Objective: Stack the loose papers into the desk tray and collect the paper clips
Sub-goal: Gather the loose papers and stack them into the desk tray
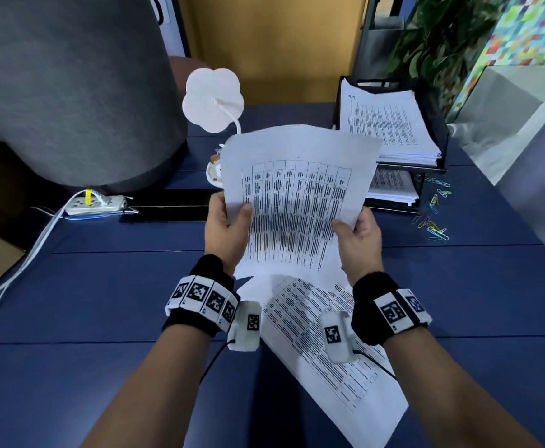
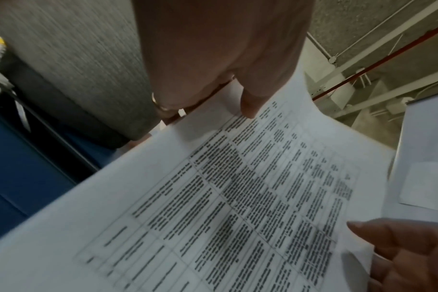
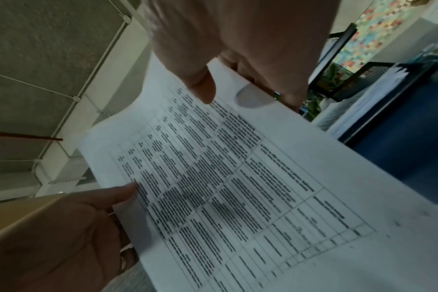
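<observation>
Both hands hold a printed sheet with a table up above the blue desk. My left hand pinches its left edge, thumb on top; my right hand pinches its right edge. The wrist views show the same sheet, with the left hand and the right hand at its edges. Another printed sheet lies flat on the desk under my wrists. A black two-tier desk tray at the back right holds paper stacks. Coloured paper clips lie scattered beside it.
A large grey cylinder stands at the back left, with a white power strip and cables at its foot. A white flower-shaped lamp is behind the held sheet. A plant rises behind the tray.
</observation>
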A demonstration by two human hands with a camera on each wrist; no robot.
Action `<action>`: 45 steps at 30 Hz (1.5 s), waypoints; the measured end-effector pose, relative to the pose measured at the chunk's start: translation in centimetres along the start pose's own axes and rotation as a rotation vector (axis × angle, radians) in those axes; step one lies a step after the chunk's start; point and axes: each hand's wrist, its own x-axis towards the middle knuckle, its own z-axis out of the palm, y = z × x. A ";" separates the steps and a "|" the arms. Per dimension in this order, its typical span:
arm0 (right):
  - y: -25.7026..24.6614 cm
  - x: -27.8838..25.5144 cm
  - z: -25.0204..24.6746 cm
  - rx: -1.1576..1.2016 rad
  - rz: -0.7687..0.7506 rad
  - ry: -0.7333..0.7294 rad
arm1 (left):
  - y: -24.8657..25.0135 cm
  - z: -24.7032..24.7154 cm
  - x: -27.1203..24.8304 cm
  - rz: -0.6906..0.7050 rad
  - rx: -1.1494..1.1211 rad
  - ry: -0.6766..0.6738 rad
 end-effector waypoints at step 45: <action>2.0 9.0 -14.0 -0.120 0.339 -0.010 | 0.3 16.3 3.7 -0.179 0.594 -0.372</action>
